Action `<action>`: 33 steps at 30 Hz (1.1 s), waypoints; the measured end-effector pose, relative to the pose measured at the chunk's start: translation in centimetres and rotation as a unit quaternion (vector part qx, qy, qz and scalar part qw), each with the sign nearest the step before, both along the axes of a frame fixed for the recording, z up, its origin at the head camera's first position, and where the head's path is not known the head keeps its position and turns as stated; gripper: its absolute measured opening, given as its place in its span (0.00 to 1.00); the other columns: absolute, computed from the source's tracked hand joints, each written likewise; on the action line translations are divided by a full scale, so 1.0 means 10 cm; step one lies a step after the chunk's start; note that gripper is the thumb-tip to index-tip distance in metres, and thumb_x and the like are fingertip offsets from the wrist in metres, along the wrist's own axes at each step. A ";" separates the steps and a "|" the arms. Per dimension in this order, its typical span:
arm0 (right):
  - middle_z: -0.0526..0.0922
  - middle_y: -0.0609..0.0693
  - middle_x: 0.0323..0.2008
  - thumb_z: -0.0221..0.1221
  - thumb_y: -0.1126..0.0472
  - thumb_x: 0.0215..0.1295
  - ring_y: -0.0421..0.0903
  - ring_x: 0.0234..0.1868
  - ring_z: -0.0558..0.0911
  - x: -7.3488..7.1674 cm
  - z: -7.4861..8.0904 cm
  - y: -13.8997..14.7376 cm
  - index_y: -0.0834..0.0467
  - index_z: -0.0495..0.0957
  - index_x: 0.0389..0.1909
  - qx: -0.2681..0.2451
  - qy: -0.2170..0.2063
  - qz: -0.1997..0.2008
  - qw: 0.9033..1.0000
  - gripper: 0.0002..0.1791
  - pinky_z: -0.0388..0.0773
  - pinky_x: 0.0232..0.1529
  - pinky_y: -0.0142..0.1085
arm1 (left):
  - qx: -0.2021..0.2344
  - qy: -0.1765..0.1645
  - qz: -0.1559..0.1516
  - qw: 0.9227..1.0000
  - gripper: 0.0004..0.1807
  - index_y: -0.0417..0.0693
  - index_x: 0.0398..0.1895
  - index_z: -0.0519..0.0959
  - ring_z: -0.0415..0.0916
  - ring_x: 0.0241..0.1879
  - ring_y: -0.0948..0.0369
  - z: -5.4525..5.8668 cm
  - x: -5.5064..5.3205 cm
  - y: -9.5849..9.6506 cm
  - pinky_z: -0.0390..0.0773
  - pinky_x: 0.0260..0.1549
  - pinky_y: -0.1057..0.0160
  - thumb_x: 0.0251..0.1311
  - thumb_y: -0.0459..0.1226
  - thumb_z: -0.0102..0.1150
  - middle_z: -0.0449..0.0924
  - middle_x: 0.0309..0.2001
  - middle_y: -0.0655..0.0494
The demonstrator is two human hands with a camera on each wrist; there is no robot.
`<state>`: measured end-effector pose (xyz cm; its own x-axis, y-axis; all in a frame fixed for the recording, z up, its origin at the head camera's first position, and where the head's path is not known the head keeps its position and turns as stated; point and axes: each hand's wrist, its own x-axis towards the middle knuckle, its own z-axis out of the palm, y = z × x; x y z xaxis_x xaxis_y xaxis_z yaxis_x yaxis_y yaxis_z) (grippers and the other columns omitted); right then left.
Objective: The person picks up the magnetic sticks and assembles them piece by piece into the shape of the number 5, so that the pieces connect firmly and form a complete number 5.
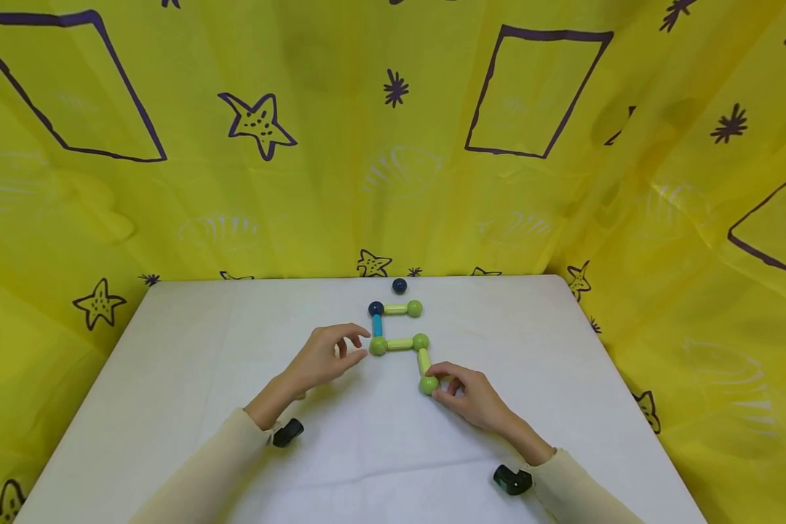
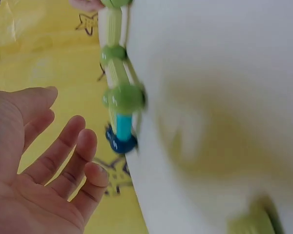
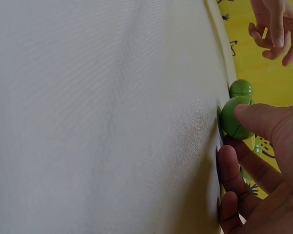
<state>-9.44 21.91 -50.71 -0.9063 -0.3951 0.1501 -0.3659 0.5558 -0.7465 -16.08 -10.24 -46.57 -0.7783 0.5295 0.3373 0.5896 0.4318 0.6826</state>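
Observation:
On the white table lies a zigzag of joined balls and rods. Its near end is a green ball (image 1: 429,385), which my right hand (image 1: 474,400) pinches; in the right wrist view the thumb (image 3: 259,117) lies on it. From there a light green rod (image 1: 423,360) leads to another green ball (image 1: 421,340). A second light green rod (image 1: 399,343) runs left to a green corner ball (image 1: 378,346). Beyond it, a blue rod (image 1: 377,326) reaches a dark blue ball (image 1: 376,309). My left hand (image 1: 324,354) hovers left of the corner ball, fingers loosely bent around nothing.
A further rod (image 1: 396,309) ends in a green ball (image 1: 415,308). One loose dark blue ball (image 1: 399,285) sits near the table's back edge. A blurred green piece (image 2: 251,224) lies near my left wrist. Yellow patterned curtain (image 1: 327,204) surrounds the white table (image 1: 367,487).

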 end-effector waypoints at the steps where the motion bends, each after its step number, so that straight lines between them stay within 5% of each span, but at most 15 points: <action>1: 0.85 0.45 0.45 0.69 0.66 0.66 0.37 0.31 0.78 0.00 0.00 0.00 0.52 0.82 0.55 0.001 0.001 0.000 1.000 0.17 0.76 0.34 0.32 | -0.003 -0.001 0.007 1.000 0.14 0.43 0.51 0.85 0.74 0.24 0.66 0.00 0.01 -0.06 0.75 0.24 0.67 0.62 0.32 0.70 0.86 0.36 0.55; 15: 0.86 0.47 0.48 0.69 0.65 0.65 0.36 0.30 0.78 0.01 -0.04 0.02 0.51 0.81 0.55 0.005 0.005 -0.002 1.000 0.18 0.76 0.34 0.32 | -0.076 -0.038 0.065 0.994 0.14 0.46 0.46 0.85 0.76 0.35 0.58 -0.13 0.26 -0.78 0.76 0.36 0.59 0.58 0.37 0.74 0.83 0.37 0.54; 33: 0.86 0.48 0.47 0.69 0.66 0.65 0.36 0.30 0.78 0.01 -0.04 0.00 0.53 0.81 0.56 -0.006 0.018 0.003 1.000 0.19 0.76 0.34 0.32 | -0.091 -0.057 0.013 0.994 0.17 0.43 0.42 0.83 0.76 0.34 0.59 -0.22 0.36 -1.10 0.77 0.35 0.61 0.49 0.28 0.78 0.81 0.33 0.59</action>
